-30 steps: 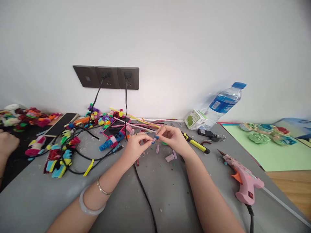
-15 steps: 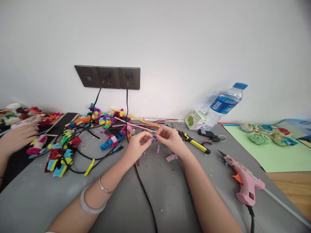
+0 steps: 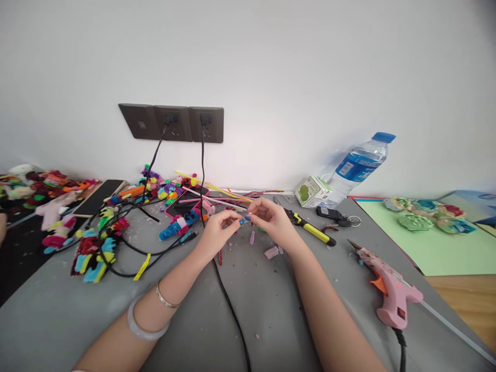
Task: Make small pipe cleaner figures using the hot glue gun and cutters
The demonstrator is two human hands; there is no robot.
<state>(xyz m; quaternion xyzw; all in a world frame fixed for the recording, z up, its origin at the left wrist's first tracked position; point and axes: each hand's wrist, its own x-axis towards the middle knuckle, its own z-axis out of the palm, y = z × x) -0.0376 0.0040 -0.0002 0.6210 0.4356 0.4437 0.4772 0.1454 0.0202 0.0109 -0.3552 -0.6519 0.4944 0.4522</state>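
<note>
My left hand (image 3: pixel 221 231) and my right hand (image 3: pixel 270 221) meet above the grey table (image 3: pixel 271 320), thumbs and fingertips pinched together. Between the fingertips is something small and pinkish, mostly hidden. A small pink piece (image 3: pixel 252 237) lies just below the hands, and rolled pink pieces (image 3: pixel 272 252) rest under my right wrist. To the left of my left hand sits a blue and pink fuzzy figure (image 3: pixel 179 225). Pink and yellow fuzzy stems (image 3: pixel 217 189) stretch behind the hands. Yellow and black pliers (image 3: pixel 313 231) lie right of my right hand.
A pink glue gun (image 3: pixel 395 297) lies at right, near a key fob (image 3: pixel 329 213), a small box (image 3: pixel 310 191) and a water bottle (image 3: pixel 354 168). Black cables (image 3: pixel 228 297) cross the table. Fuzzy figures (image 3: pixel 95 248) and a phone (image 3: pixel 99 197) are at left; another person's hand (image 3: pixel 2 227) shows at the edge.
The other person's hand has drawn back to the left edge, uncovering a pale pink fuzzy piece. My hands stay in nearly the same place, with slight finger movement.
</note>
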